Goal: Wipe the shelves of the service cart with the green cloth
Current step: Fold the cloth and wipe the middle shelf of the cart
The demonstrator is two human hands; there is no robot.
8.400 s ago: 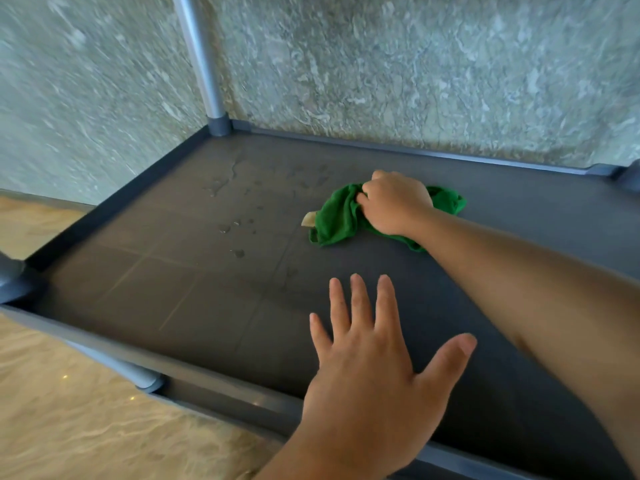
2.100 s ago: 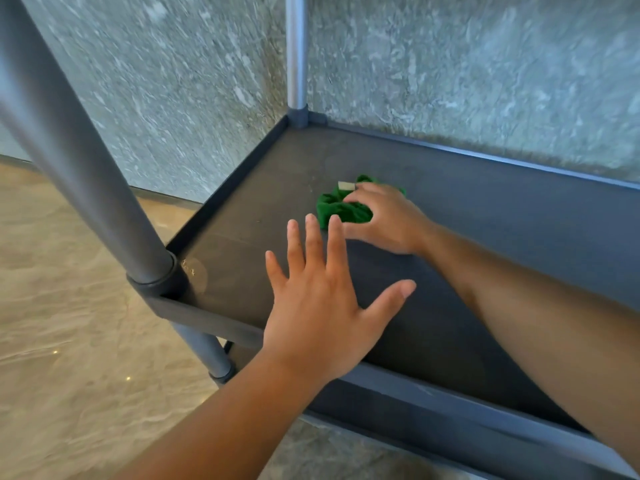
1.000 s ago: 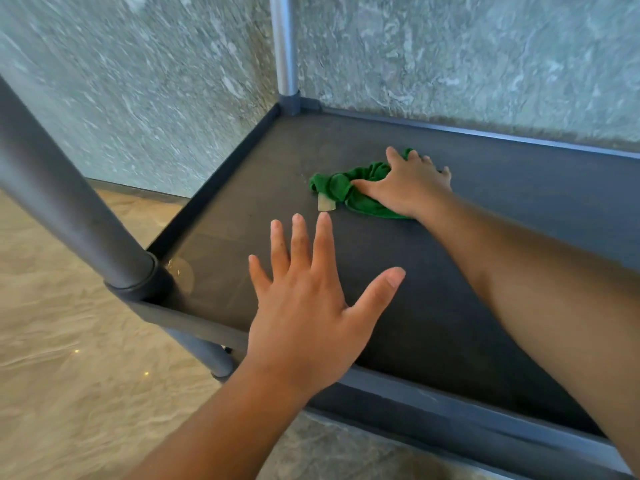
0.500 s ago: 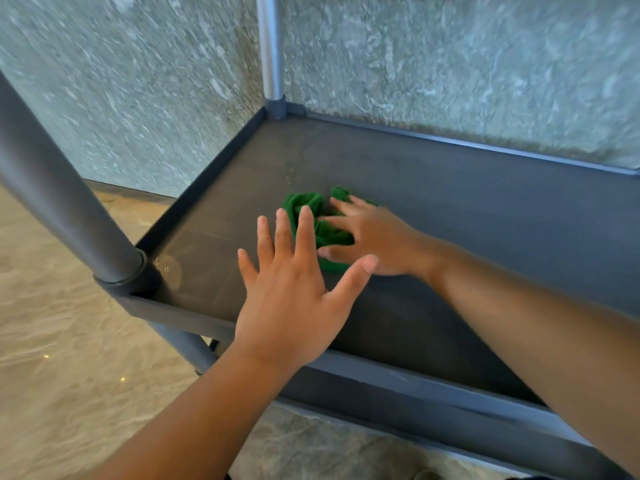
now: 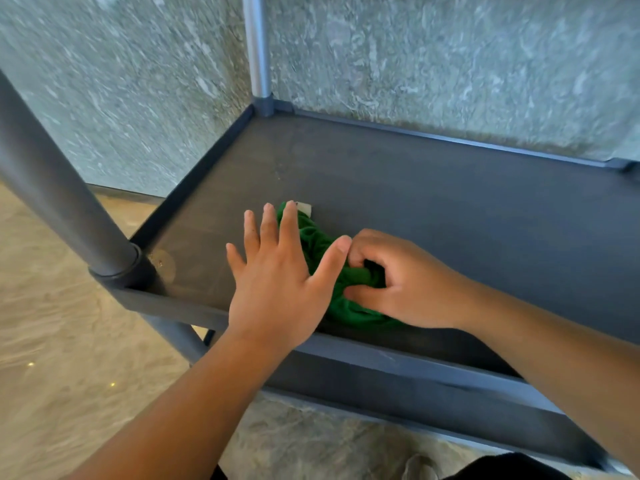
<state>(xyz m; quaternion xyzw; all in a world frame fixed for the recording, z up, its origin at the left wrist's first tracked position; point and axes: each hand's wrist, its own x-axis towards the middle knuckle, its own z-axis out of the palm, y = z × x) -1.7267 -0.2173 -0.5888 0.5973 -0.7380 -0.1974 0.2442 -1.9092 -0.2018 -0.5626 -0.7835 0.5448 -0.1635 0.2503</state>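
Wiping cloth: the green cloth (image 5: 320, 242) is lying scrunched in a lump, bright green and fuzzy, a small white tag (image 5: 304, 208) sticking out at its far end.
Shelf: the dark shelf (image 5: 450, 202) is holding it near the front edge.
Right hand: the right hand (image 5: 405, 282) is gripping the cloth with curled fingers (image 5: 367, 242).
Left hand: the left hand (image 5: 277, 282) is spreading wide and flat just beside it, holding nothing.

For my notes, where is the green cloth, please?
Head view: the green cloth lies near the shelf's front rim, held by the right hand, beside the left hand.
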